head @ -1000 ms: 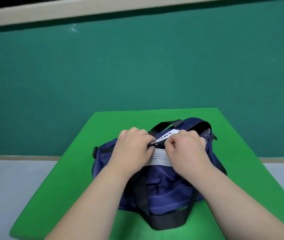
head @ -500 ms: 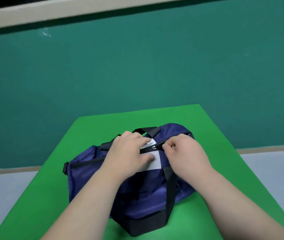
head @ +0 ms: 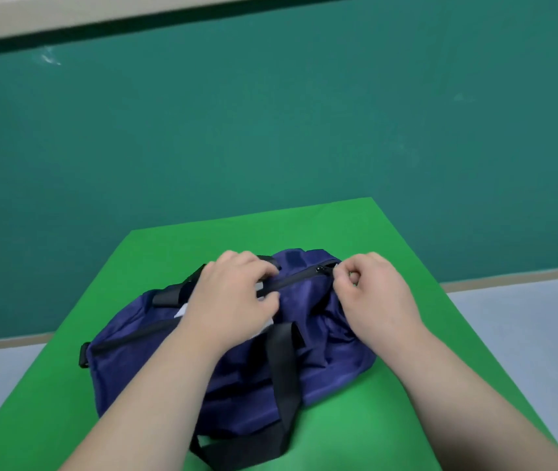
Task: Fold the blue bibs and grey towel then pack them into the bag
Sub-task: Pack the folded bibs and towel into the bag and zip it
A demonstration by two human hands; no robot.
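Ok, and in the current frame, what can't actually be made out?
All from the head view:
1. Bibs and towel: not visible anywhere; the closed bag would hide anything inside it.
2. White label: mostly covered by the left hand, so its text is unreadable.
3. Pull tab of the zipper: hidden by the fingers of the right hand, which pinch the zipper's end.
4. Forearms: cut off by the bottom edge.

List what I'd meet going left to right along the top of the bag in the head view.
On the bag: black end clip → left hand → zip pull → right hand.
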